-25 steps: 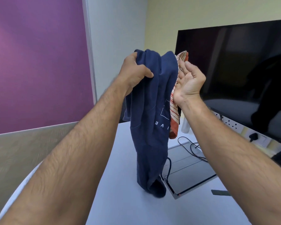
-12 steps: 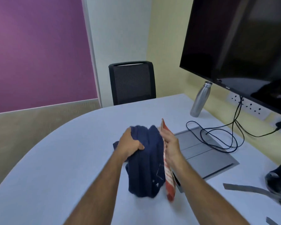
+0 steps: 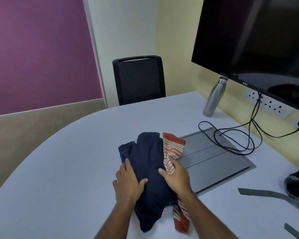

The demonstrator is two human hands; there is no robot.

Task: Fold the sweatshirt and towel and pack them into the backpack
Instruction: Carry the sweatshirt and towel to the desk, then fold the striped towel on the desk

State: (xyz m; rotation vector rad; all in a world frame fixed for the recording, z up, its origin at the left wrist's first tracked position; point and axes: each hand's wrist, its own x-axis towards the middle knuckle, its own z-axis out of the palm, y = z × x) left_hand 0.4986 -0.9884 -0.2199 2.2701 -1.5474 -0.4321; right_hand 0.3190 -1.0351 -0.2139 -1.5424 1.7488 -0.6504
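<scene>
While abreast, sweatshirt (image 3: pixel 150 161) and towel (image 3: pixel 173 148) lengthwise near-to-far; left grip (image 3: pixel 128 184) flat on sweatshirt, right grip (image 3: pixel 177 178) around towel.

You have a black chair (image 3: pixel 139 80) behind the table (image 3: pixel 59 169), a steel bottle (image 3: pixel 214 99) upright near the screen (image 3: pixel 257 40), and cables (image 3: pixel 252 118) looping over a grey hatch (image 3: pixel 214 169).

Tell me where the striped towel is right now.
Head view: the orange-striped towel lies on the white table, along the right of the navy sweatshirt, gripped by the right hand, beside the grey cable hatch.
</scene>
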